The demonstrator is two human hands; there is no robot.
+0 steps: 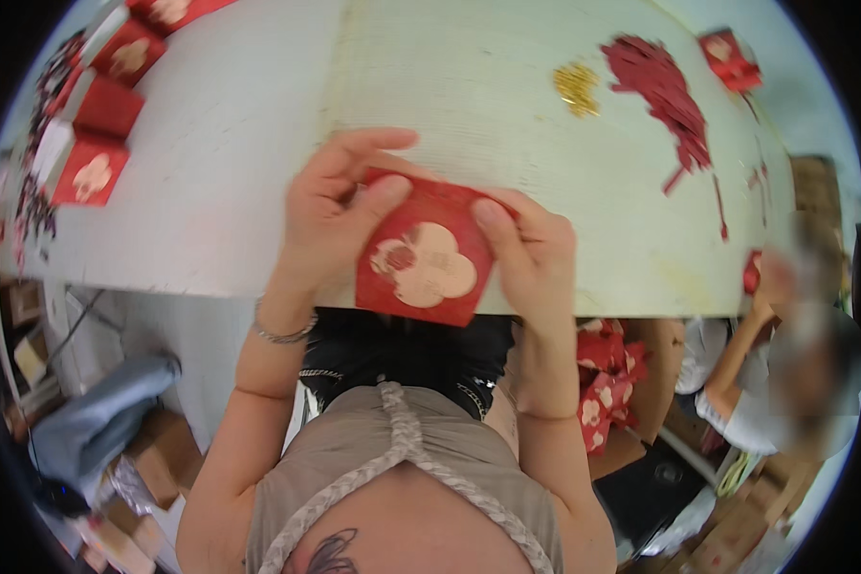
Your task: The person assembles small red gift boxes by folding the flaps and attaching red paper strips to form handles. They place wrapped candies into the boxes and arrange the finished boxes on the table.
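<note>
My left hand (330, 215) pinches the upper left corner of a flat red paper envelope with a pale flower-shaped cut-out on its face (421, 260), thumb on top and fingers curled behind, while my right hand (531, 253) grips its right edge, thumb pressed on the red face. The envelope lies between both hands at the near edge of the pale green table (507, 115), its lower part hanging just past the rim. It looks to me like I am squaring or pressing it flat; any further handling would call for a steady two-handed hold. At two o'clock lies a scatter of red paper strips (665, 91), with a small heap of gold bits (577, 86) just beside it. At ten o'clock a row of red boxes (96, 143) stands along the far left edge.
</note>
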